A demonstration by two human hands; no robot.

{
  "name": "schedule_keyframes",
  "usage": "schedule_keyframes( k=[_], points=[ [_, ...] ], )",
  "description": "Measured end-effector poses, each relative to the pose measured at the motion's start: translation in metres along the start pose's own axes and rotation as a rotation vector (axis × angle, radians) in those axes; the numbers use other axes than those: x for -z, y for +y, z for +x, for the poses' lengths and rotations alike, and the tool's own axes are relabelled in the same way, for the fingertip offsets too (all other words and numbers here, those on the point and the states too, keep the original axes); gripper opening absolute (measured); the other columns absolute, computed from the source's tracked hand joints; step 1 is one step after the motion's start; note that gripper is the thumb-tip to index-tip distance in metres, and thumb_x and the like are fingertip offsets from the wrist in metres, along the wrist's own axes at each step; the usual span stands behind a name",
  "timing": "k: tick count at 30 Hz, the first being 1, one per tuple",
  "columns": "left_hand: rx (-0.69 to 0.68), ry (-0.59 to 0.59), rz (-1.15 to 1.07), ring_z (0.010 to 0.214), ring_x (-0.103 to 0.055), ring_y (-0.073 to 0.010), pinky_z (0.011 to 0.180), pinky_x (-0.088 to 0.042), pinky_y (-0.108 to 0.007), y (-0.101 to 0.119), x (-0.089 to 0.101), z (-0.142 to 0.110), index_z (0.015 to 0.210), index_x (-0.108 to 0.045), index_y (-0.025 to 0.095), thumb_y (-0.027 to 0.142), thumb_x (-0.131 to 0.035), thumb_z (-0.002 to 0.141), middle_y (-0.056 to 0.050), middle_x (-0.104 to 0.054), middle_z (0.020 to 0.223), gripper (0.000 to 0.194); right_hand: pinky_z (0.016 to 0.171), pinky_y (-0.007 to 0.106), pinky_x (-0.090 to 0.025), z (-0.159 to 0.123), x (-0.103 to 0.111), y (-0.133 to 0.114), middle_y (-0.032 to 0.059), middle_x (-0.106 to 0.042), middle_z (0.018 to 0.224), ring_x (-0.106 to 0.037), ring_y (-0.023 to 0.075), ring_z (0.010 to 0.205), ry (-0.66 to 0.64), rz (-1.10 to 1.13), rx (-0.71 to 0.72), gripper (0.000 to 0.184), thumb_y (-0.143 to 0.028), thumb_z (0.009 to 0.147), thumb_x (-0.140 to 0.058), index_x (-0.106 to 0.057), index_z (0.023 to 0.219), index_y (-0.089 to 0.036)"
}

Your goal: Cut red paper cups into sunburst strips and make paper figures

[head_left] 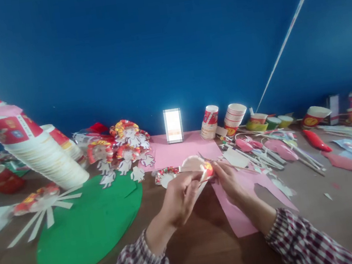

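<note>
Close to the middle of the table, my left hand (180, 197) is closed on a cut paper cup (192, 163) with a white inside and a red-and-yellow outside. My right hand (227, 179) pinches a thin stick-like tool (242, 168), whose slim dark tip points over the cup; its exact kind is unclear. The fingers of this hand are also at the cup's right edge. Just behind my left hand lies a small cut cup ring (165, 176) with a patterned rim. Pink paper (239, 210) lies under and beside my right hand.
Green paper (91, 231) lies left, near a leaning stack of cups (48, 154). Several paper figures with patterned rings (127, 156) stand behind it. More cup stacks (234, 117), brushes or sticks (274, 159) and paper scraps (282, 187) are on the right.
</note>
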State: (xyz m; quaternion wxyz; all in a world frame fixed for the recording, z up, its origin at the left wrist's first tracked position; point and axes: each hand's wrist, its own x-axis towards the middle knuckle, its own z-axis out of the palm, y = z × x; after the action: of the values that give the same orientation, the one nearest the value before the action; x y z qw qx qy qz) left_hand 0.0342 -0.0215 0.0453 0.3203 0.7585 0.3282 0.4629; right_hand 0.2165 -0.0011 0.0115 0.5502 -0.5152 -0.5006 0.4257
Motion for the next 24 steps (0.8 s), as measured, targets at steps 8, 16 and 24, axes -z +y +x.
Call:
schedule_keyframes(
  k=[8,16,24],
  points=[
    [0.414,-0.033,-0.28,0.085,-0.065,-0.0229,0.076,-0.051,-0.032,0.008,0.005,0.011,0.09,-0.07,0.015,0.049,-0.06,0.082,-0.007,-0.072,0.086,0.037,0.085,0.036,-0.045,-0.019,-0.001,-0.022,0.0088,-0.066,0.106,-0.06,0.0228,0.097,0.035,-0.302,0.411,0.023,-0.037,0.091,-0.049,-0.059,0.079,-0.019],
    [0.518,0.138,-0.869,0.104,-0.065,-0.0256,0.093,-0.05,-0.043,0.015,0.011,-0.006,0.124,-0.058,0.021,0.032,-0.07,0.079,-0.01,-0.066,0.12,0.048,0.076,0.03,-0.05,-0.025,-0.003,-0.03,0.0049,-0.064,0.099,-0.06,0.0187,0.09,-0.085,0.201,0.066,0.029,-0.05,0.091,-0.05,-0.059,0.092,-0.023],
    [0.576,0.19,-1.182,0.106,-0.063,-0.0239,0.082,-0.055,-0.037,0.006,0.02,-0.022,0.127,-0.054,0.03,0.032,-0.068,0.079,-0.004,-0.063,0.126,0.05,0.073,0.032,-0.052,-0.045,-0.028,-0.024,0.003,-0.068,0.083,-0.064,0.0181,0.077,-0.4,0.512,-0.357,0.043,-0.062,0.085,-0.053,-0.063,0.099,-0.022]
  ],
)
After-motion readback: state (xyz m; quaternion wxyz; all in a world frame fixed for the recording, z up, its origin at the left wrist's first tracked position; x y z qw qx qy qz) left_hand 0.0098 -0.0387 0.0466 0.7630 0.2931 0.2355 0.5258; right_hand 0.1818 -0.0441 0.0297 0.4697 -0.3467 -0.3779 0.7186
